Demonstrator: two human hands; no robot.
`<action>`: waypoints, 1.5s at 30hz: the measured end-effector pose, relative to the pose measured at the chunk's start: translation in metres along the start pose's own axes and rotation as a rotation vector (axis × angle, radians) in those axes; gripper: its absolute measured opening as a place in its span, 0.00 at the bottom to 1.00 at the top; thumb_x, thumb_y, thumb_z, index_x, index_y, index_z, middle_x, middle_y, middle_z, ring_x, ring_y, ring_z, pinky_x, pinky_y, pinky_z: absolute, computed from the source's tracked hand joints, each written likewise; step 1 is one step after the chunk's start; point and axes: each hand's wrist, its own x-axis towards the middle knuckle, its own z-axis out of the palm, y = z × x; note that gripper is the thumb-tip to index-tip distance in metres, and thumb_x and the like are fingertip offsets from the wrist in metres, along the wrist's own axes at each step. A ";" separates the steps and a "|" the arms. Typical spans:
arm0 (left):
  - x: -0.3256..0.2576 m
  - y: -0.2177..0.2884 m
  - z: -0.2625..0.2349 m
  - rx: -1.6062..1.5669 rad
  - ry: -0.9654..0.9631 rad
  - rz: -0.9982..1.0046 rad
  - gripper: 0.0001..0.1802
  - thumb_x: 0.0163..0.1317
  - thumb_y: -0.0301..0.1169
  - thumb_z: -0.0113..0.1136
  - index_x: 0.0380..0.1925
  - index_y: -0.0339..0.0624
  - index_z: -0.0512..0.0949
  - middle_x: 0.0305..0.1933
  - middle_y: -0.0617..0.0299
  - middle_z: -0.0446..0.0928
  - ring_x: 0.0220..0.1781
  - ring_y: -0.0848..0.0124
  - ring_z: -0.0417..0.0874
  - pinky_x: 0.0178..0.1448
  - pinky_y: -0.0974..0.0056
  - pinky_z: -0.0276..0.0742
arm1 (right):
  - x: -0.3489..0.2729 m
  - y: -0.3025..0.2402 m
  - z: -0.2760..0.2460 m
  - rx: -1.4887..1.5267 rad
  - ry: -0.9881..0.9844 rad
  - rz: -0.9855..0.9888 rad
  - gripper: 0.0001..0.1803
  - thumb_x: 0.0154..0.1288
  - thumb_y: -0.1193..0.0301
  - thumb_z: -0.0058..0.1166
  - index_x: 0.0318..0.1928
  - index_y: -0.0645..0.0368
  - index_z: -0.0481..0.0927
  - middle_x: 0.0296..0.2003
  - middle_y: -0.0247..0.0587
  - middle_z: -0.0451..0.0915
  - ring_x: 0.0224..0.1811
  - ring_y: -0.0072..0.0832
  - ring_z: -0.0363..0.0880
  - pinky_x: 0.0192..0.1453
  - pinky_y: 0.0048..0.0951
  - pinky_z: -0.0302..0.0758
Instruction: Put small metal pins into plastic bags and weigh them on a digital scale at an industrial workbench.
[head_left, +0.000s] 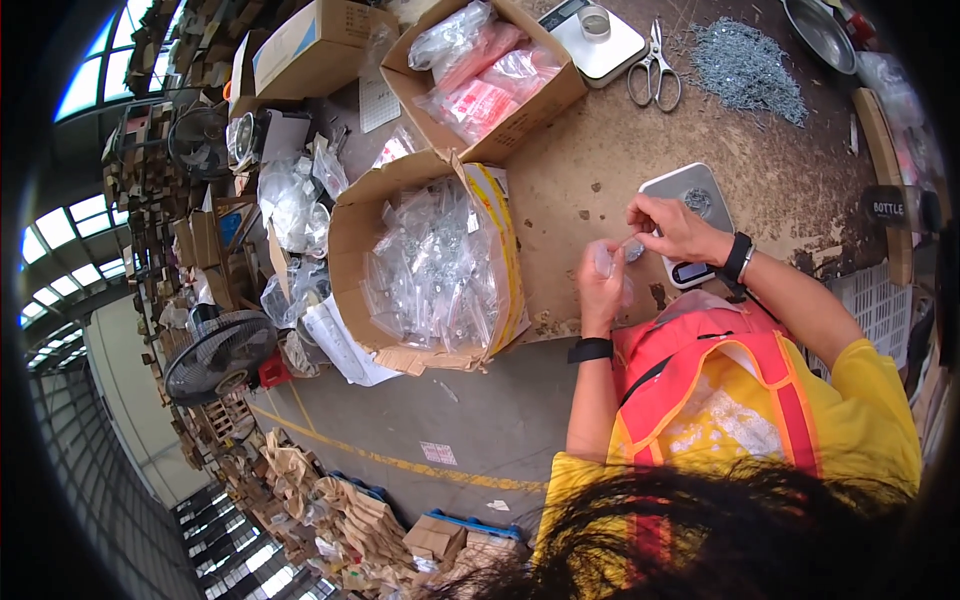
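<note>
Small clear plastic bag (603, 262) is gripped by the left hand (600, 292), beside the white digital scale (664, 187); right hand (670, 229) fingertips pinch narrowly near it. Filled clear plastic bags (435, 270) occupy the open brown cardboard carton (349, 245); farther, loose grey metal fasteners (750, 70) remain unbagged.

Your left hand (602, 292) holds a clear plastic bag (602, 260), right hand (677, 230) at its edge, beside the scale (680, 180). Open box (350, 240) of bags on your left.

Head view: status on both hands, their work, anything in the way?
Bare left hand: holding small clear plastic bag. Bare right hand: fingers pinched, close by; contact unclear. Close by: white rectangular scale, partly behind right hand.
</note>
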 end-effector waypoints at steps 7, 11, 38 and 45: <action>0.000 0.009 0.002 -0.033 -0.012 -0.013 0.06 0.69 0.28 0.65 0.40 0.39 0.80 0.36 0.72 0.77 0.38 0.82 0.75 0.44 0.72 0.73 | 0.000 0.002 -0.002 0.037 -0.057 0.059 0.14 0.60 0.78 0.58 0.46 0.62 0.71 0.30 0.41 0.79 0.31 0.32 0.82 0.37 0.31 0.78; -0.004 0.010 -0.001 -0.121 -0.001 -0.120 0.06 0.69 0.28 0.66 0.42 0.38 0.81 0.37 0.72 0.80 0.39 0.82 0.76 0.44 0.72 0.74 | 0.001 0.007 -0.008 0.011 -0.103 0.075 0.13 0.59 0.76 0.59 0.44 0.61 0.73 0.29 0.41 0.79 0.33 0.35 0.82 0.38 0.34 0.78; -0.043 0.252 -0.091 0.304 1.040 0.308 0.07 0.71 0.26 0.62 0.44 0.35 0.77 0.45 0.59 0.78 0.43 0.77 0.75 0.45 0.71 0.71 | -0.070 0.082 -0.175 -0.371 0.548 0.404 0.07 0.65 0.71 0.61 0.38 0.63 0.79 0.29 0.35 0.81 0.29 0.23 0.78 0.36 0.28 0.76; -0.033 0.163 -0.003 -0.359 0.183 -0.343 0.09 0.68 0.29 0.67 0.43 0.39 0.78 0.36 0.67 0.78 0.35 0.78 0.77 0.40 0.71 0.73 | -0.091 0.109 -0.168 -0.448 0.577 0.475 0.06 0.62 0.75 0.61 0.36 0.63 0.77 0.27 0.43 0.80 0.29 0.35 0.81 0.36 0.34 0.77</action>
